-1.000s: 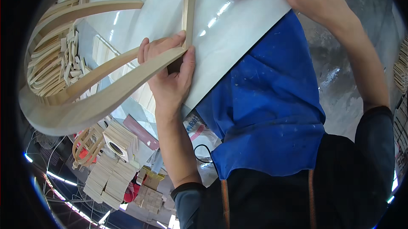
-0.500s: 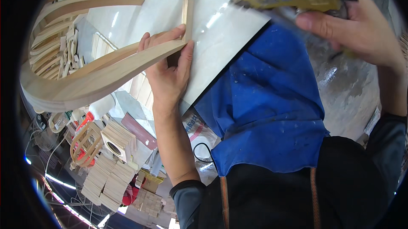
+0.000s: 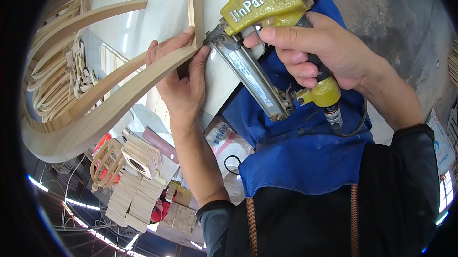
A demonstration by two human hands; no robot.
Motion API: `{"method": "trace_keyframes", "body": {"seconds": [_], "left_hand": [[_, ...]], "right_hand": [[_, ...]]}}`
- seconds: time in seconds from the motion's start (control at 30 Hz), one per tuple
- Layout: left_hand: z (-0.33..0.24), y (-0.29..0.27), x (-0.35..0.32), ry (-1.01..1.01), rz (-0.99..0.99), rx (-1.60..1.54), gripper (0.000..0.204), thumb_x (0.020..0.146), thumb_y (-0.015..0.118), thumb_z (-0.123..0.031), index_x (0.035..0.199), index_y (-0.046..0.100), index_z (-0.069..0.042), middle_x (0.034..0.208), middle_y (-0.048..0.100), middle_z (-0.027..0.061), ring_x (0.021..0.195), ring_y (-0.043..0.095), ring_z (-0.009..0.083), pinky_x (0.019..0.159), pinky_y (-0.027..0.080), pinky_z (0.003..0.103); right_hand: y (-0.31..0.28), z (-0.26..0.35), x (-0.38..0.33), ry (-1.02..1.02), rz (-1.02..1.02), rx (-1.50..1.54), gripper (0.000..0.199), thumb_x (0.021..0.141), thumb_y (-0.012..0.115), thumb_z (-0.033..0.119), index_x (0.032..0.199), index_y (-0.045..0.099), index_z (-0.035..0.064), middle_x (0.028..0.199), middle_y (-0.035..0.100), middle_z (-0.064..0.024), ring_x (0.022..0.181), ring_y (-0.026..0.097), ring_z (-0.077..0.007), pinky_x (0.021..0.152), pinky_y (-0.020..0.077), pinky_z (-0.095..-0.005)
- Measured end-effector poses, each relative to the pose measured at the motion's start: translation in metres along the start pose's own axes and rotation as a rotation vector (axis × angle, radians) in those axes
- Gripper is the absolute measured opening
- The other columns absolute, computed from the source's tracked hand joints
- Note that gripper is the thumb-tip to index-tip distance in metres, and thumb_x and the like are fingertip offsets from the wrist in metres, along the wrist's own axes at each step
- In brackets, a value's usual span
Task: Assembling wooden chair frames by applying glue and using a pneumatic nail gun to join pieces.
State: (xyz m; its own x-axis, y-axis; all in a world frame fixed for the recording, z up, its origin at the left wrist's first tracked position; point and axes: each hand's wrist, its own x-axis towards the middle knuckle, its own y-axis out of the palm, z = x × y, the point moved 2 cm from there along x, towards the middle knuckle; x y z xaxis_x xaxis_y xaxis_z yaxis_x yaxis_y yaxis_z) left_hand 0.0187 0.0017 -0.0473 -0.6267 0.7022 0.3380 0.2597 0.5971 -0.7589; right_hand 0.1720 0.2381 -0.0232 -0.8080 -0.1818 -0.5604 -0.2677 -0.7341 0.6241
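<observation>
White bench (image 3: pixel 143 23) edge: left hand (image 3: pixel 183 83) pinches curved wooden frame (image 3: pixel 109 109); right hand (image 3: pixel 317 49) grips yellow nail gun (image 3: pixel 260 6).

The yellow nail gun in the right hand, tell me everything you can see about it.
The yellow nail gun has a scuffed yellow metal-looking body, a long grey magazine running down from its nose, and a yellow handle end with a fitting and dark hose. The right hand grips the handle, index finger along the body. Its nose sits at the corner of the pale curved wooden frame, beside the left hand.

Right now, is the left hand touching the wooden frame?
Touching. Head view: left hand presses its fingers and thumb on the wooden frame at the corner joint.
</observation>
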Motion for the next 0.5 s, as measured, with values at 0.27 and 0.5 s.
{"method": "trace_keyframes", "body": {"seconds": [0.27, 0.5], "left_hand": [[0.0009, -0.0010, -0.0001, 0.017, 0.012, 0.026, 0.036, 0.089, 0.092, -0.009, 0.122, 0.079, -0.011, 0.122, 0.083, -0.0018, 0.110, 0.074, 0.0175, 0.130, 0.036, 0.052], [0.0002, -0.0023, -0.0006, 0.025, 0.036, 0.034, 0.035, 0.092, 0.089, -0.003, 0.124, 0.077, -0.007, 0.128, 0.081, 0.0024, 0.117, 0.072, 0.0199, 0.130, 0.035, 0.048]], "right_hand": [[-0.0020, 0.0022, 0.0004, -0.001, 0.000, 0.002, 0.036, 0.111, 0.071, 0.030, 0.126, 0.073, -0.0027, 0.068, 0.050, 0.0050, 0.052, 0.046, -0.0033, 0.047, 0.0386, -0.0193], [-0.0017, 0.0005, 0.0027, 0.015, -0.002, 0.006, 0.035, 0.111, 0.072, 0.031, 0.123, 0.074, -0.0022, 0.067, 0.050, 0.0049, 0.051, 0.046, -0.0038, 0.047, 0.0384, -0.0199]]}}
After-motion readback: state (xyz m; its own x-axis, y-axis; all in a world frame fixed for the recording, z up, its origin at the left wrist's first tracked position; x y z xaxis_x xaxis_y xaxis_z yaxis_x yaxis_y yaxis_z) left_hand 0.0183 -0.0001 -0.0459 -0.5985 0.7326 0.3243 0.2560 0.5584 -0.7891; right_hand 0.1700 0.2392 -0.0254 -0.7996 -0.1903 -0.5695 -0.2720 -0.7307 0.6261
